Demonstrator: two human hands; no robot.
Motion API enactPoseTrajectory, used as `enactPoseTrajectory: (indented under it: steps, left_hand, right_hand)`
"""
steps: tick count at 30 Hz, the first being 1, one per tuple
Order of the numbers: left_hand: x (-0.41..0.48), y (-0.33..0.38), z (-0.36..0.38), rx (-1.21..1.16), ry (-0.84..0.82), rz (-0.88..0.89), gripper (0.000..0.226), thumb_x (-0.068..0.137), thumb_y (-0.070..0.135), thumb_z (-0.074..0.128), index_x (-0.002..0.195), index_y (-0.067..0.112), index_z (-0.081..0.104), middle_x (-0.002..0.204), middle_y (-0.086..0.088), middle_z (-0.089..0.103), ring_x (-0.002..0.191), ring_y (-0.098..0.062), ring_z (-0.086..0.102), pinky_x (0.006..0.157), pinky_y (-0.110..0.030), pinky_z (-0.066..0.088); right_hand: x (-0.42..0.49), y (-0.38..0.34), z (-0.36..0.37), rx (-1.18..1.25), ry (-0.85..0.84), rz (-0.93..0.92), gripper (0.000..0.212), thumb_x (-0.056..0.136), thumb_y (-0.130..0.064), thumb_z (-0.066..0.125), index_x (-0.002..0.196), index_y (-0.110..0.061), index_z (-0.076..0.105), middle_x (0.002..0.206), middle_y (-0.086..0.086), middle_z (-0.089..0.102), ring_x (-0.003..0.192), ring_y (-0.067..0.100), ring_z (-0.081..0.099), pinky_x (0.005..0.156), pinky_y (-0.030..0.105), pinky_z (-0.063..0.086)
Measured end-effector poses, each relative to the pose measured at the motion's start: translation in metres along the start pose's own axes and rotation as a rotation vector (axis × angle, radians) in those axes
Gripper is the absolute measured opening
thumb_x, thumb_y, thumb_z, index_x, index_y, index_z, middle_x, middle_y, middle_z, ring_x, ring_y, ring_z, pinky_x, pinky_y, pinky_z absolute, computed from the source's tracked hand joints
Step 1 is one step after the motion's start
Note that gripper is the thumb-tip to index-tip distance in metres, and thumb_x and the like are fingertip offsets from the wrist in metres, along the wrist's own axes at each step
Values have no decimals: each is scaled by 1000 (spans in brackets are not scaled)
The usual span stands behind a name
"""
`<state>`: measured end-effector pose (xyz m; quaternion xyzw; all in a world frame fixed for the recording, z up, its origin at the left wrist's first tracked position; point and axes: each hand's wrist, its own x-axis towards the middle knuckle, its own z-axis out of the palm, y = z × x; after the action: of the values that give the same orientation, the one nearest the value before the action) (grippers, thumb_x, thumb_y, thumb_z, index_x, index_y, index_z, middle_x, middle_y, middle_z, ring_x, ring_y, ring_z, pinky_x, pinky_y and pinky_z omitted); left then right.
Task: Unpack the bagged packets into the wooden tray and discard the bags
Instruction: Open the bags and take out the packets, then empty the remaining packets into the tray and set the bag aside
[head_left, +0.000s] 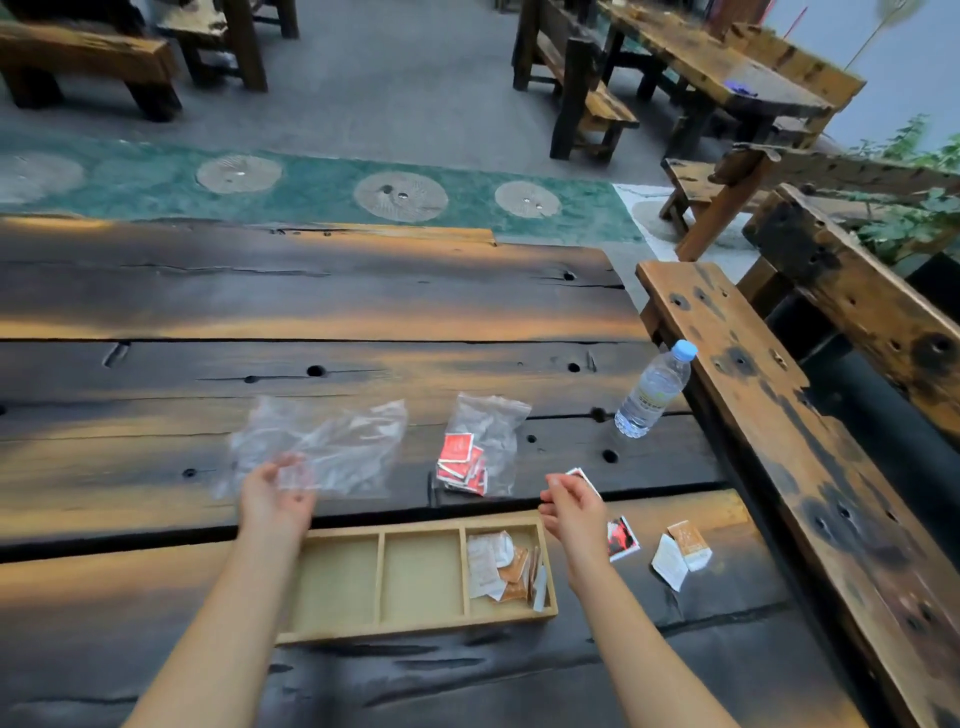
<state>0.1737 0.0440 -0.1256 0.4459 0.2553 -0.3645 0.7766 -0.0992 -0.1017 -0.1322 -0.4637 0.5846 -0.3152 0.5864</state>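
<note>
A wooden tray with three compartments lies on the dark table in front of me. Its right compartment holds several white and orange packets; the other two are bare. My left hand grips an empty, crumpled clear bag, blurred, above the table beyond the tray's left end. A second clear bag with several red packets inside lies behind the tray. My right hand hovers over the tray's right end, fingers curled, with a red packet just beyond the fingertips; whether it holds it is unclear.
A red-and-black packet and two white-and-orange packets lie loose on the table right of the tray. A water bottle stands near the table's right edge. A wooden bench runs along the right side.
</note>
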Motion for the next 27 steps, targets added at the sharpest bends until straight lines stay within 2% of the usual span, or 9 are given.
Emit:
enactPoseTrajectory:
  steps: [3, 8, 10, 14, 17, 20, 22, 25, 27]
  left_hand:
    - [31, 34, -23, -26, 113, 50, 26, 94, 9, 29, 82, 16, 51, 86, 3, 54, 74, -6, 54, 74, -22, 48]
    - [76, 70, -50, -2, 277, 97, 23, 89, 8, 37, 79, 19, 54, 87, 4, 56, 79, -9, 58, 77, -24, 49]
    - [94, 80, -59, 35, 328, 84, 21, 90, 10, 40, 80, 20, 55, 82, 4, 54, 70, -7, 56, 66, -22, 49]
    - [122, 96, -74, 163, 414, 61, 32, 96, 17, 38, 126, 16, 49, 87, 5, 54, 55, -3, 47, 37, -12, 42]
    - [131, 102, -79, 269, 457, 54, 43, 97, 19, 39, 140, 13, 40, 96, 0, 55, 71, -7, 51, 44, -10, 49]
    - [138, 103, -89, 334, 509, 53, 43, 96, 20, 43, 138, 13, 42, 127, -4, 55, 120, -17, 54, 95, -22, 47]
    - [139, 103, -93, 335, 554, 64, 45, 93, 21, 49, 137, 13, 43, 139, -6, 49, 124, -18, 52, 99, -28, 44]
    - [137, 104, -91, 303, 662, 136, 61, 85, 20, 61, 140, 10, 35, 142, -9, 44, 123, -22, 52, 98, -30, 46]
    - [130, 102, -83, 485, 790, 205, 72, 79, 24, 67, 140, 6, 31, 145, -13, 35, 130, -29, 41, 105, -36, 38]
  right_hand:
    - [16, 3, 17, -138, -12, -28, 8, 93, -16, 56, 92, -14, 64, 86, 3, 64, 84, 19, 61, 77, 31, 46]
    - [52, 2, 52, -303, -65, -23, 13, 91, -14, 60, 103, -9, 61, 104, 9, 66, 98, 22, 60, 85, 31, 45]
    - [71, 3, 67, -361, -69, 2, 18, 88, -16, 63, 104, -13, 56, 114, 14, 62, 105, 26, 58, 93, 39, 47]
    - [107, 13, 85, -495, 7, 60, 47, 83, -21, 69, 122, -6, 47, 130, 18, 50, 116, 33, 51, 101, 46, 43]
    - [123, 32, 88, -533, 54, 141, 70, 76, -31, 74, 132, -6, 39, 135, 20, 46, 120, 39, 49, 101, 51, 43]
    - [141, 61, 87, -524, 68, 200, 86, 61, -43, 76, 130, -10, 37, 129, 18, 53, 117, 39, 52, 99, 53, 45]
    - [128, 48, 95, -498, 68, 257, 74, 68, -29, 77, 127, -5, 39, 113, 13, 60, 107, 35, 58, 95, 46, 49]
    - [115, 30, 104, -476, -16, 340, 31, 79, 0, 64, 108, 3, 54, 79, 12, 59, 72, 27, 58, 64, 36, 51]
    - [108, 23, 109, -423, -58, 337, 22, 80, 4, 57, 102, -1, 60, 82, 13, 61, 66, 21, 55, 57, 29, 44]
